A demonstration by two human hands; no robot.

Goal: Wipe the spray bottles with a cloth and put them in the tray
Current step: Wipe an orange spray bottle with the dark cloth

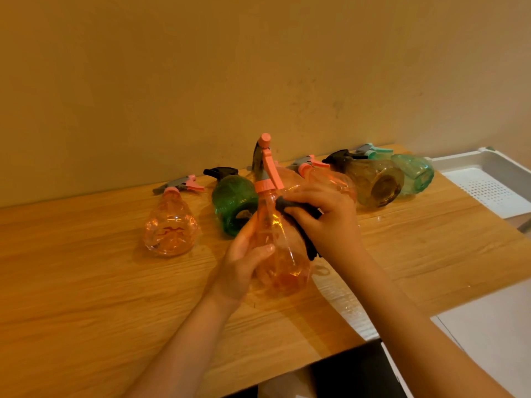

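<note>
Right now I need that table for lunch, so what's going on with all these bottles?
A person is cleaning spray bottles. The left hand grips a pink spray bottle held up above the wooden table, while the right hand presses a dark cloth against its side. Five more bottles lie on their sides along the wall. The white tray at the far right shows no bottles in the part in view, so most of the job seems left.

L hand (244, 259) grips bottle (275, 254); R hand (324, 216) presses cloth (301, 214) on it.
</note>
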